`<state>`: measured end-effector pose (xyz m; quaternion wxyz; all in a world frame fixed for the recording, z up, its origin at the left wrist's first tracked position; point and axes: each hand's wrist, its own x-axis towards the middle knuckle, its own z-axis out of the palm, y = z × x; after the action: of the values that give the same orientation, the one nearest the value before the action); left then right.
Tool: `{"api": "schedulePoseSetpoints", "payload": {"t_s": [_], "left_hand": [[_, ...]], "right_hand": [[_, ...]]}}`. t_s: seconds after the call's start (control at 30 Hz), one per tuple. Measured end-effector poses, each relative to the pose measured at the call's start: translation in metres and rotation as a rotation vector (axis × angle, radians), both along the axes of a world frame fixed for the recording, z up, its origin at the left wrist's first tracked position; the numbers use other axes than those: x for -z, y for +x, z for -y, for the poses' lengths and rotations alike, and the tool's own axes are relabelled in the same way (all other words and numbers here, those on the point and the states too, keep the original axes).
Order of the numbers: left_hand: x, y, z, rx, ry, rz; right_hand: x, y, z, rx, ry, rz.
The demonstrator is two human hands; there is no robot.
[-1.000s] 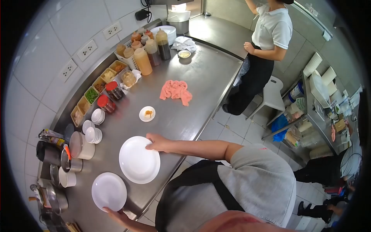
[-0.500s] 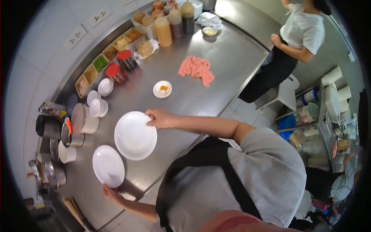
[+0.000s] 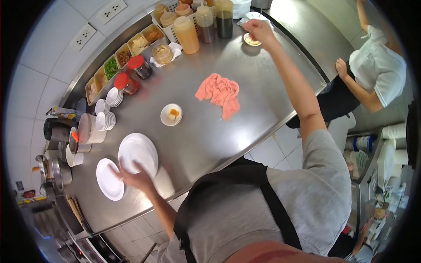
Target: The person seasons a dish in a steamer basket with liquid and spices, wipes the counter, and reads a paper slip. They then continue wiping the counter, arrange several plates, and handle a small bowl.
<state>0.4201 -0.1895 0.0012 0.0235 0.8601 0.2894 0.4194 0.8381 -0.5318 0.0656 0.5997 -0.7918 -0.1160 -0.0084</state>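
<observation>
Steel counter runs along a white tiled wall. Near its front edge lie a large white plate and a smaller plate; the left hand, fingers spread, rests between them. Far across, past a pink cloth, the right hand pinches at a small sauce dish beside the squeeze bottles.

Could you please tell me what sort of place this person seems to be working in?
Most likely a commercial restaurant kitchen: a long stainless-steel counter against a tiled wall, a row of sauce squeeze bottles beside garnish tubs, and white plates laid out near the left hand.
</observation>
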Motion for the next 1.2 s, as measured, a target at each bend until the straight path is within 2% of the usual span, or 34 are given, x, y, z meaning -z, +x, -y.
{"api": "schedulePoseSetpoints", "payload": {"t_s": [0.03,0.1,0.13,0.23,0.3,0.37,0.43,0.47,0.5,0.57,0.67,0.73,0.83,0.93,1.0,1.03,1.07,1.1,1.17,1.2], "left_hand": [[0.0,0.014,0.029,0.13,-0.029,-0.008],[0.008,0.031,0.08,0.29,-0.218,-0.054],[0.014,0.034,0.1,0.315,-0.221,-0.106],[0.035,0.022,0.136,0.35,-0.19,-0.216],[0.04,0.015,0.147,0.36,-0.162,-0.277],[0.041,0.012,0.155,0.272,-0.212,-0.324],[0.041,0.015,0.155,0.245,-0.21,-0.341],[0.041,0.017,0.153,0.238,-0.205,-0.354],[0.043,0.019,0.151,0.219,-0.202,-0.354],[0.045,0.015,0.15,0.226,-0.177,-0.316],[0.04,0.017,0.149,0.223,-0.224,-0.328],[0.041,0.018,0.148,0.189,-0.224,-0.336],[0.043,0.019,0.148,0.171,-0.207,-0.331],[0.045,0.019,0.148,0.181,-0.178,-0.308],[0.044,0.018,0.145,0.169,-0.202,-0.312],[0.043,0.015,0.147,0.172,-0.224,-0.322],[0.041,0.015,0.147,0.175,-0.228,-0.309],[0.039,0.016,0.146,0.175,-0.232,-0.299],[0.042,0.018,0.142,0.166,-0.313,-0.193],[0.042,0.022,0.139,0.156,-0.479,-0.118]], "right_hand": [[-0.005,0.02,0.008,0.115,0.013,-0.012],[0.002,0.076,0.029,0.102,0.258,-0.007],[-0.002,0.097,0.034,0.139,0.349,-0.044],[0.022,0.201,0.057,0.123,0.402,0.023],[0.025,0.235,0.049,0.195,0.282,0.071],[0.032,0.255,0.032,0.2,0.199,0.071],[0.032,0.259,0.012,0.441,-0.455,0.219],[0.03,0.268,0.008,0.445,-0.541,0.03],[0.032,0.276,0.003,0.428,-0.534,0.033],[0.044,0.283,-0.007,0.727,-0.735,0.09],[0.028,0.283,-0.005,0.605,-0.689,-0.078],[0.044,0.308,0.007,0.544,-0.672,-0.11],[0.066,0.355,0.013,0.49,-0.409,-0.26],[0.05,0.345,0.016,0.501,-0.462,-0.185],[0.049,0.346,0.031,0.155,0.101,-0.231],[0.059,0.37,0.033,0.096,0.347,-0.189],[0.052,0.348,0.032,-0.06,0.628,-0.116],[0.056,0.371,0.04,-0.161,0.413,-0.023],[0.061,0.416,0.064,-0.301,0.202,0.059],[0.054,0.421,0.073,-0.235,0.339,0.008]]}}
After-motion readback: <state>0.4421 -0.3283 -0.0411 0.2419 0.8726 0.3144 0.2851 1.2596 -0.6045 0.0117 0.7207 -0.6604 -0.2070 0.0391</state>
